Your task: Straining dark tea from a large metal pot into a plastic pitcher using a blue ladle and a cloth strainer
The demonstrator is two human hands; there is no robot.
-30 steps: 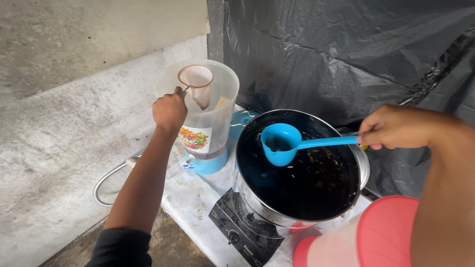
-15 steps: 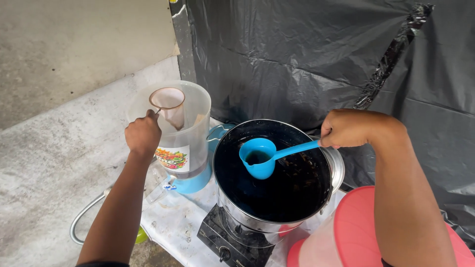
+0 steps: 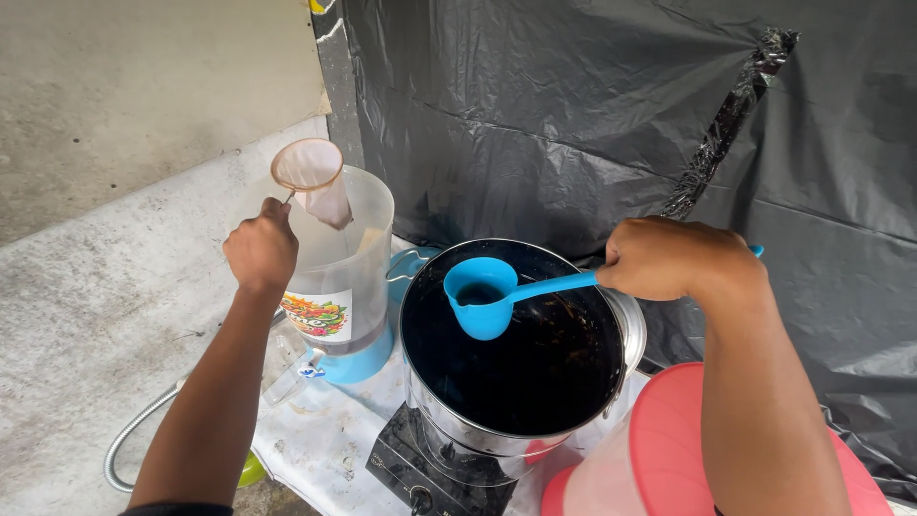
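Note:
My left hand [image 3: 260, 250] grips the handle of a small cloth strainer [image 3: 311, 177], held above the mouth of a clear plastic jug [image 3: 346, 268] with a blue base. My right hand [image 3: 669, 258] holds a blue plastic ladle [image 3: 482, 296] by its handle. The ladle's cup hangs over a large steel pot [image 3: 516, 363] and carries a little dark liquid. The pot is full of dark liquid with bits floating in it and stands on a black stove [image 3: 420, 468].
Black plastic sheeting [image 3: 621, 115] hangs behind the pot. A pink lidded container [image 3: 659, 449] stands at the lower right, under my right forearm. A flexible metal hose [image 3: 134, 440] runs along the concrete ledge [image 3: 105, 287] at the left.
The strainer has risen higher above the jug's mouth. The ladle stays over the pot, lifted slightly toward the jug. The view has shifted left and down.

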